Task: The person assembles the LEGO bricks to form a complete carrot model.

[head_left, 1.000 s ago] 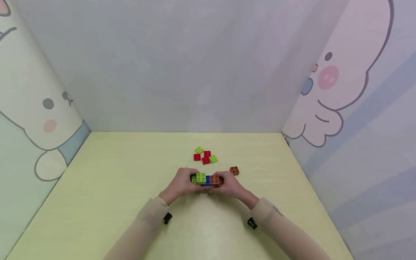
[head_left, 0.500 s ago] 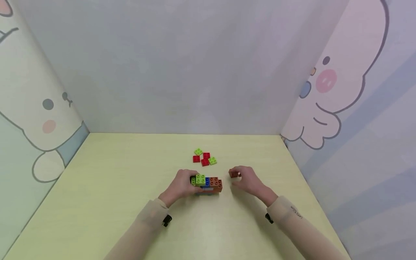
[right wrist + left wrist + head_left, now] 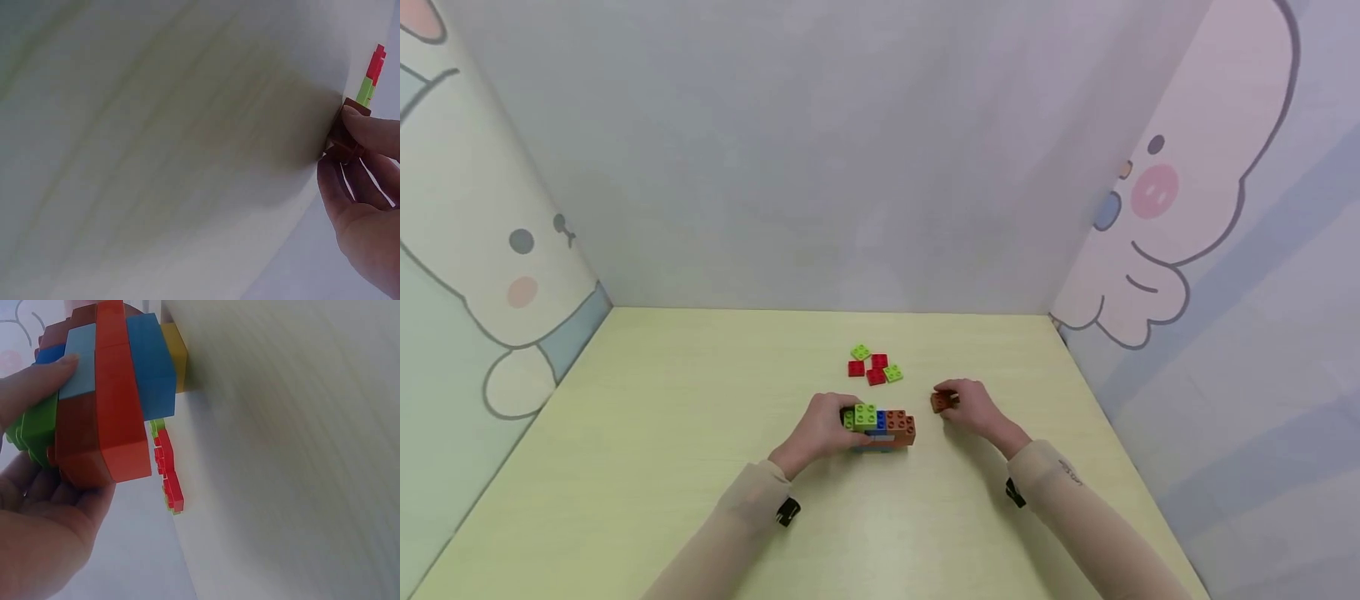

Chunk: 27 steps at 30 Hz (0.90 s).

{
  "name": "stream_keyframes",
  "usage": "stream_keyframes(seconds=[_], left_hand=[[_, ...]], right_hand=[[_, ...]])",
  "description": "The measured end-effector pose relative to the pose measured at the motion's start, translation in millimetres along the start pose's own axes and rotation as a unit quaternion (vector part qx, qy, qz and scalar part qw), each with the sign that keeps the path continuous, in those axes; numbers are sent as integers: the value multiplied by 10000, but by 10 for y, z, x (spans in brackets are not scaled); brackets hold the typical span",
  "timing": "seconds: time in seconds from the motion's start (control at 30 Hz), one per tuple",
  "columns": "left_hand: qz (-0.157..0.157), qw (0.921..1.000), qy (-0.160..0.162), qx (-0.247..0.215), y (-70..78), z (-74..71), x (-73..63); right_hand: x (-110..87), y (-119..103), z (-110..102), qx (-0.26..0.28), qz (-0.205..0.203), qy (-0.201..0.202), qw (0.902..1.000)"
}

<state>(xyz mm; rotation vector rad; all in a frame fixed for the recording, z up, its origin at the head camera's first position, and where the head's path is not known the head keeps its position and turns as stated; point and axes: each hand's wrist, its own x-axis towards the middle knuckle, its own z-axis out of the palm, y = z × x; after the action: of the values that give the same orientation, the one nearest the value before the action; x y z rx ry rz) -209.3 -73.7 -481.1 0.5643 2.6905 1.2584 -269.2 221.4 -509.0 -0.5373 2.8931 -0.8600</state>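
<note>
My left hand (image 3: 818, 432) grips the left end of a built block of toy bricks (image 3: 898, 430), its thumb across the near side and fingers behind. In the left wrist view the block (image 3: 119, 406) shows stacked layers: a yellow brick lowest, then blue, red, brown and light blue, with green studded bricks on top. To the right of the block, my right hand (image 3: 977, 408) pinches a loose brown brick (image 3: 940, 402) between thumb and fingers. The right wrist view has this brown brick (image 3: 344, 131) at the fingertips, close over the table.
Beyond the block lie several thin red plates (image 3: 856, 368) and two lime green plates (image 3: 892, 372) on the pale yellow table (image 3: 700, 367). A grey wall (image 3: 827, 167) rises at the back, and side walls with cartoon animals flank the table.
My right hand has let go of the block's right end, moved right and taken hold of the loose brown brick. The left hand keeps its grip on the block.
</note>
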Motion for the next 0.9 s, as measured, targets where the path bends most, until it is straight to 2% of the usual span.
stream_keyframes(seconds=[0.1, 0.2, 0.33, 0.6, 0.77, 0.9], left_hand=[[-23, 10000, 30, -81, -2, 13, 3], [-35, 9999, 63, -144, -19, 18, 7], [-56, 9997, 91, -241, -46, 19, 7], [-94, 9996, 81, -245, -62, 24, 17], [-161, 9996, 46, -223, -49, 16, 17], [-115, 9997, 36, -198, -42, 7, 18]], right_hand=[[-3, -3, 2, 98, 140, 21, 9999], [-10, -27, -16, 487, 375, 62, 9981], [-35, -114, -69, 1060, 482, 155, 9931], [-103, -429, -175, 2207, 171, -77, 9752], [-140, -638, -210, 2494, 42, -250, 9681], [-218, -907, -313, 2556, -241, -350, 9659]])
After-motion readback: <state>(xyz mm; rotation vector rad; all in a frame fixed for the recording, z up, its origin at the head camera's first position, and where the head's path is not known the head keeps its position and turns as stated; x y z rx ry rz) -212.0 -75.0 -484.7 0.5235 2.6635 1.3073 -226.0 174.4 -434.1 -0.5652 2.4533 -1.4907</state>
